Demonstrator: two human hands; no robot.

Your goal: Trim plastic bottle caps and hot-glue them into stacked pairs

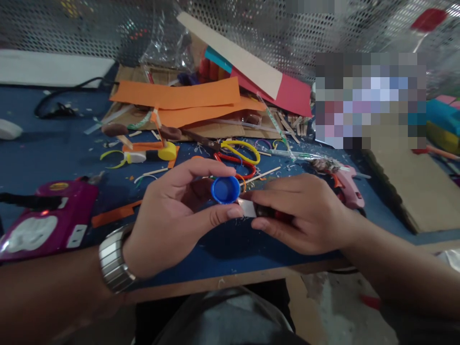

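Between the thumb and fingers of my left hand is a round blue cap, its hollow side facing me. My right hand grips a dark-handled tool whose short, flat metal blade points left. The blade lies at the lower right edge of the cap, close to my left thumb tip; whether it touches the cap is hard to tell. Both hands are above the blue table near its front edge. Just beyond them lie scissors with yellow and red handles.
A purple power box with a black plug stands at the left. On the right are a pink glue gun and a cardboard piece. Orange paper strips, sticks and scraps lie along the back, before a perforated metal panel.
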